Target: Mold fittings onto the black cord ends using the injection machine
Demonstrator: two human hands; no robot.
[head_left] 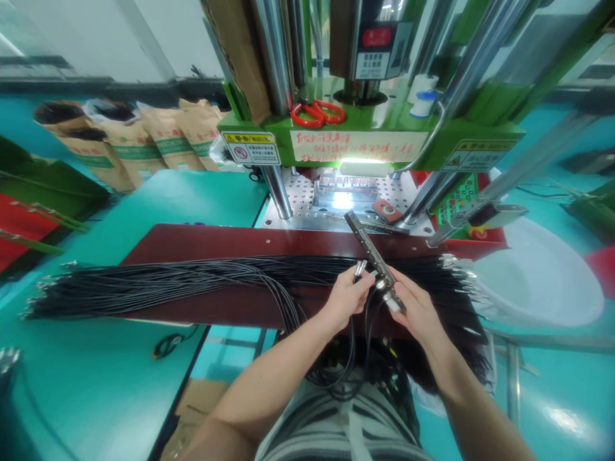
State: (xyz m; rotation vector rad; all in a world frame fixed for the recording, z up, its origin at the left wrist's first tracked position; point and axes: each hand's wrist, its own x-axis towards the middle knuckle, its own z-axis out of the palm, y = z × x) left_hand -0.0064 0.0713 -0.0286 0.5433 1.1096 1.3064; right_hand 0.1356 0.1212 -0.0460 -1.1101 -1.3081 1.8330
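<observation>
Both hands work above the near edge of the dark red-brown, flat worktop [211,242], right of its middle. The left hand [348,298] has a narrow grip, thumb and fingertips pinched on a slim black cable with a silver metal connector [360,269]. The right hand [413,304] has its grip closed around the lower end of a long, narrow, dark-grey metal bar [366,246]. The bar slants over the worktop, its free end pointing past the far edge, and the connector is just beside it.

The handling looks to be at an early stage. Silver pieces show at the bar's lower end, by the right fingers, but whether any is seated there I cannot tell; along the upper length no cable is visible. Plenty seems left: a wide bundle of loose black cables with silver metal ends [202,278] lies across the worktop, overhanging its left edge and reaching to its right edge.

Beyond the far edge stands a green press with bright steel columns [480,128]. On its perforated silver steel bed [302,202] sits a rectangular silver metal block [343,198] under strong light. The bar is outside the press, in the hand; whether the block contains any cable ends is too small and glaring to judge.
</observation>
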